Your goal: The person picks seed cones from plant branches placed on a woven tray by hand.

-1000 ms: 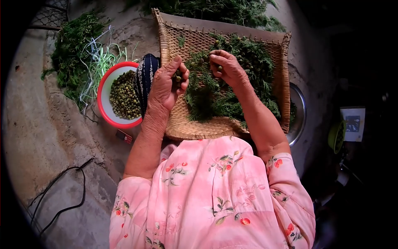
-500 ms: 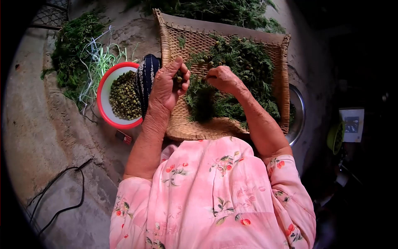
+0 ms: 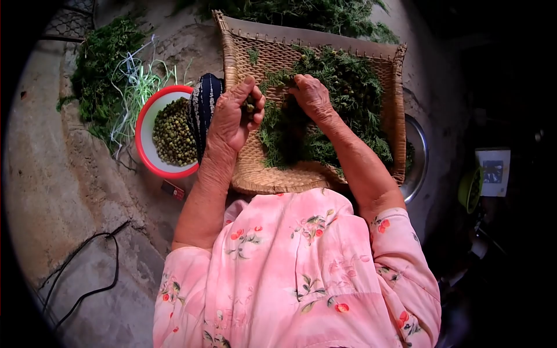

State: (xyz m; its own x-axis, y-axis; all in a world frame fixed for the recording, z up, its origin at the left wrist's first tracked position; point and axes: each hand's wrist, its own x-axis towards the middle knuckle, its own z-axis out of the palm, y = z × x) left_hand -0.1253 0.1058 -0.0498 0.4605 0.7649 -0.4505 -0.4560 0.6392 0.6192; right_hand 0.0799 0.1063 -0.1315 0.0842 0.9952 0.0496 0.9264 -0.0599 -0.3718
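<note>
My left hand is curled around several small green-brown seed cones, held above the left side of a woven basket tray. Inside the tray lies a heap of green conifer sprigs with round cones among the leaves. Over the sprigs, my right hand is closed, its fingertips down at the foliage. Whatever those fingertips pinch is hidden. Left of the tray, a white bowl with a red rim contains a pile of the same cones.
A dark patterned cloth lies between bowl and tray. More green branches and pale plastic strings are at the left, with further branches behind. A metal basin sits partly under the tray's right side. A black cable runs across the floor.
My right hand has moved slightly away from me and its wrist has turned over the sprigs. My left hand stays nearly still, still holding the cones.
</note>
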